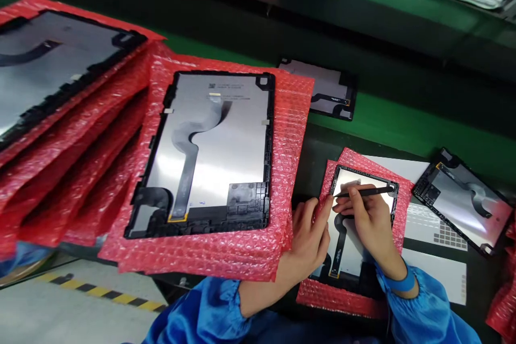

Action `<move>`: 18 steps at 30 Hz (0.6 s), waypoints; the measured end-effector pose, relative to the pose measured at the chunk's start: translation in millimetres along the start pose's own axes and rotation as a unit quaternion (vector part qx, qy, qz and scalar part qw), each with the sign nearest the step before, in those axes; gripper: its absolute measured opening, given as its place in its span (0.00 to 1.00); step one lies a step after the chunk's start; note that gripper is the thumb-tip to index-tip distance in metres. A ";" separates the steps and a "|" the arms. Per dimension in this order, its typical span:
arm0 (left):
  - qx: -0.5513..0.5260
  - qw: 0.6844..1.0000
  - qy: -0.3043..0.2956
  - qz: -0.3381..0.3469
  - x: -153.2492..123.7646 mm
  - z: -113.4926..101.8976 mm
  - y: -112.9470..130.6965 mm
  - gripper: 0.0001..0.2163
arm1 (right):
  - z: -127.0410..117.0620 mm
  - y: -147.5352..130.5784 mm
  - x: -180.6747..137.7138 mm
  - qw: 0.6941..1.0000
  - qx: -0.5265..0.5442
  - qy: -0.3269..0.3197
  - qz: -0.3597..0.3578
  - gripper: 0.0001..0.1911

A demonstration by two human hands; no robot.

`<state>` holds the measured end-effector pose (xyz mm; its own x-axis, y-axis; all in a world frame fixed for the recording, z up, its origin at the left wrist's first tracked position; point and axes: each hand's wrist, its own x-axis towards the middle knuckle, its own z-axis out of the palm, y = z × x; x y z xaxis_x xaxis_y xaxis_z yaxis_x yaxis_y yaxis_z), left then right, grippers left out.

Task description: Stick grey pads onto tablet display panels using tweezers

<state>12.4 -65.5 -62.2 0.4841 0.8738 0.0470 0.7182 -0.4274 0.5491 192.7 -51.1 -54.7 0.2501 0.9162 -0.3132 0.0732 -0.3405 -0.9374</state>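
Observation:
My right hand grips dark tweezers in a pinch, their tip at the upper left edge of a tablet screen assembly. That assembly lies back side up, silvery with a black frame and a dark flex cable, on red bubble wrap. My left hand rests along its left edge, fingers apart and bent, the index fingertip touching the frame close to the tweezer tip. Part of the panel is hidden under both hands. A blue band circles my right wrist.
Left of my hands, a larger-looking screen assembly tops a stack of red bubble-wrap sheets. Another stacked screen stands farther left. Single screens lie behind and at right. White sticker sheets lie beside my right arm.

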 end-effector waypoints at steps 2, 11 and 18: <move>0.010 1.000 -0.007 -0.013 2.9 0.1 3.0 0.27 | 0.5 0.7 1.2 1.000 -0.001 -0.002 -0.003 0.21; -0.022 0.997 0.045 -0.060 6.5 5.3 -1.9 0.16 | -7.8 -2.3 -0.9 0.995 0.091 0.037 -0.003 0.23; -0.116 0.983 0.045 -0.134 18.4 3.3 -0.8 0.09 | -67.3 5.1 -23.4 0.985 0.106 0.100 -0.092 0.18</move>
<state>22.4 -49.8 -64.5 0.2393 0.9693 -0.0571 0.6759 -0.1241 0.7264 252.2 -88.5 -42.0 0.4379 0.8911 -0.1191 -0.0634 -0.1015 -0.9928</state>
